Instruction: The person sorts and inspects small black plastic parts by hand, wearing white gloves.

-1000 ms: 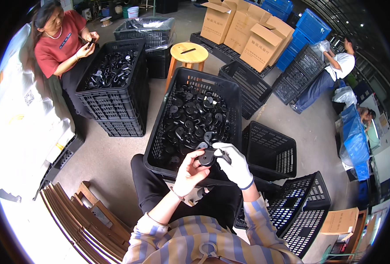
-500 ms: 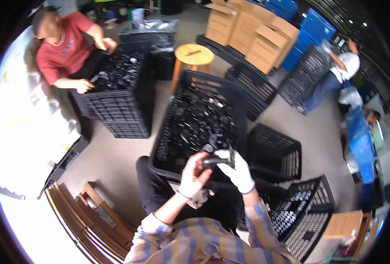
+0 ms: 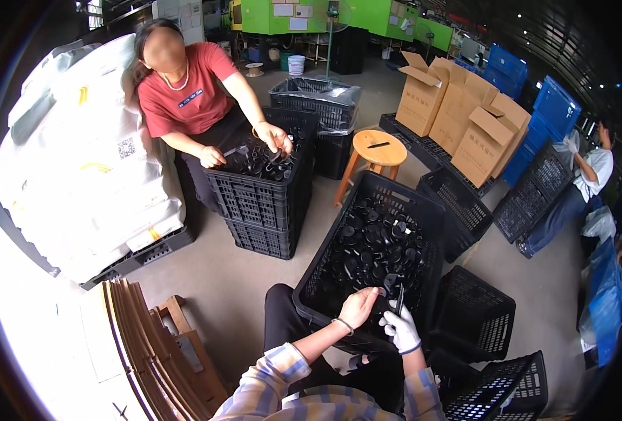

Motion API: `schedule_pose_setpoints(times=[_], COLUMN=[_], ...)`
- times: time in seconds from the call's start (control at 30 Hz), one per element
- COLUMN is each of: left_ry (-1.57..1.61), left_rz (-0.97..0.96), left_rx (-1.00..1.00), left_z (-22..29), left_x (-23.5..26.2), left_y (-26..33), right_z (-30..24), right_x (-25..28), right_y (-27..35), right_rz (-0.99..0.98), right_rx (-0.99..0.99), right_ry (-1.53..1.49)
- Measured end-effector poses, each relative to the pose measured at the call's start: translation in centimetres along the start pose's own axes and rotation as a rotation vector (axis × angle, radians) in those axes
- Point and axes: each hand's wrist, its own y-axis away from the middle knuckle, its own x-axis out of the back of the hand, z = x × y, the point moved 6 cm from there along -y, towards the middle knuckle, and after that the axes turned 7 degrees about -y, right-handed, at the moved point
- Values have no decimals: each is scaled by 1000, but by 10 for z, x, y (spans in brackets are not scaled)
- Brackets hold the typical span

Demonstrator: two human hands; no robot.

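My left hand, bare with a band at the wrist, is closed on a black plastic part, mostly hidden by the fingers. Beside it, my right hand wears a white glove and grips a slim dark tool that points upward; its exact kind is unclear. Both hands are over the near end of a black plastic crate. Inside lies a heap of small black plastic parts, many of them rounded.
A person in red handles black parts at a stacked crate. A wooden stool bears a dark piece. Cartons and an open crate stand right; another person holds a crate. Flattened cardboard leans left.
The view has swung up and left, shifting the scene right and down. My hands have drawn closer together; the black part now shows less between them. The person in red has lowered one hand to the parts.
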Motion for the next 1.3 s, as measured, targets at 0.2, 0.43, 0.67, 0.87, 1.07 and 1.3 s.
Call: schedule_pose_setpoints(times=[0.2,0.43,0.67,0.87,1.07,1.3], left_ry=[443,823,1076,1127,1181,1215], left_rz=[233,632,521,512,483,488], left_rx=[71,269,201,132,91,71], left_z=[-7,-36,-54,-58,-58,-46], left_x=[89,209,225,222,215,214], left_y=[-65,-116,-153,-157,-158,-158], right_z=[-1,2,2,3,2,1], right_x=[17,17,17,22,18,17], right_y=[-1,-2,-1,0,3,2], right_rz=[-3,42,74,112,131,110], right_rx=[-38,-79,-129,-130,-142,-139], right_ry=[-184,-183,-164,-150,-147,-155])
